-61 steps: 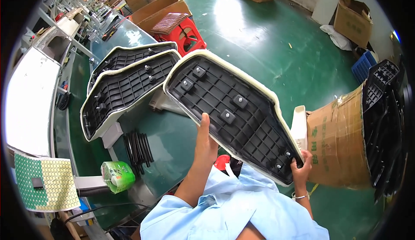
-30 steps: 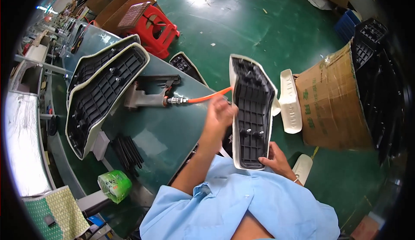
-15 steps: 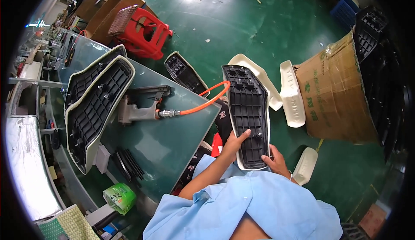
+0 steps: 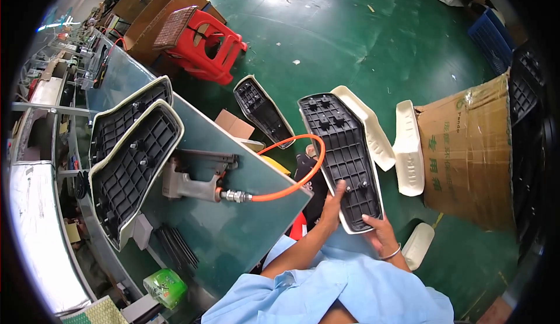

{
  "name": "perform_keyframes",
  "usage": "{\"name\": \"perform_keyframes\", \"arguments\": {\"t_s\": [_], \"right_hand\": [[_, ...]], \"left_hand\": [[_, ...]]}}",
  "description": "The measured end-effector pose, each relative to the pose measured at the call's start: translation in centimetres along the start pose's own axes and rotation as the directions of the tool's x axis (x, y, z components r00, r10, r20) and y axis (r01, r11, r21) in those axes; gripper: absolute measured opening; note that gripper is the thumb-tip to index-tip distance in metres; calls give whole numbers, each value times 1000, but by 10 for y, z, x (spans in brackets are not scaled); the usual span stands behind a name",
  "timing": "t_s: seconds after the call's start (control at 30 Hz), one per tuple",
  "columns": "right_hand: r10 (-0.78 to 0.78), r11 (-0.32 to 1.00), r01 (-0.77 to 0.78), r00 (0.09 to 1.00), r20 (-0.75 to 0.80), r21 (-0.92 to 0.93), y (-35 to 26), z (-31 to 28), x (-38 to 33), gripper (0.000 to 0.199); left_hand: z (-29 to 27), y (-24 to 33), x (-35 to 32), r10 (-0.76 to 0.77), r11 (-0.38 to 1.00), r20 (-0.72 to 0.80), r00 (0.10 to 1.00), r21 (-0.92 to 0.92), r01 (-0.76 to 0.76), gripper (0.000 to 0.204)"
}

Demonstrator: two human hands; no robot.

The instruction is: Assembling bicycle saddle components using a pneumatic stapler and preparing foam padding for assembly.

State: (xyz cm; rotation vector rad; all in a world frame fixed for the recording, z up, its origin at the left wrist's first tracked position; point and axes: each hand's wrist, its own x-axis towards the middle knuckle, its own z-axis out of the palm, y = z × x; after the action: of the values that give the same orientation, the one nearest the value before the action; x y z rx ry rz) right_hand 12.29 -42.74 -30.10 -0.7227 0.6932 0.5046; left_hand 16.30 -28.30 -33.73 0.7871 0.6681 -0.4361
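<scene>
In front of my body I hold a long black ribbed plastic panel (image 4: 344, 155) with a cream edge, its ribbed side facing up. My left hand (image 4: 331, 212) grips the near left edge, thumb on the ribs. At the near right corner my right hand (image 4: 382, 235) is closed round the edge, its fingers hidden underneath. A grey pneumatic staple gun (image 4: 195, 187) lies on the table (image 4: 233, 230) to the left, joined to an orange air hose (image 4: 286, 193). Beside it, two similar panels (image 4: 137, 163) lean one over the other.
Cream padded shapes (image 4: 410, 149) lie beyond my panel, and another (image 4: 419, 246) is near my right arm. A large cardboard box (image 4: 466, 155) stands at right with black panels (image 4: 528, 85). One panel (image 4: 262, 111) sits past the table edge, near a red stool (image 4: 207, 44).
The view has shifted, so most things sit lower in it. The held panel's near end has swung right. My right thumb now lies farther over the panel's near end.
</scene>
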Motion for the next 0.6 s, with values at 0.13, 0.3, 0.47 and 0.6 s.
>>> {"name": "perform_keyframes", "arguments": {"t_s": [0.13, 0.3, 0.47, 0.6], "right_hand": [[23, 999, -17, 993, 120, -49, -27, 4, 72, 63], [27, 987, 0, 986, 164, -161, -27, 24, 205, 63], [-2, 993, 38, 955, 297, -114, -8, 68, 327, 62], [-11, 987, 63, 946, 324, -151, 10, 122, 401, 56]], "left_hand": [[-22, 20, 16, 166, 981, 164, 972, -128, -146, 84], [-80, 21, -10, 386, 909, 71, 920, 141, -392, 73], [-126, -1, -11, 385, 912, 28, 922, 142, -385, 63], [-154, -13, -14, 309, 945, -66, 949, 132, -299, 62]]}}
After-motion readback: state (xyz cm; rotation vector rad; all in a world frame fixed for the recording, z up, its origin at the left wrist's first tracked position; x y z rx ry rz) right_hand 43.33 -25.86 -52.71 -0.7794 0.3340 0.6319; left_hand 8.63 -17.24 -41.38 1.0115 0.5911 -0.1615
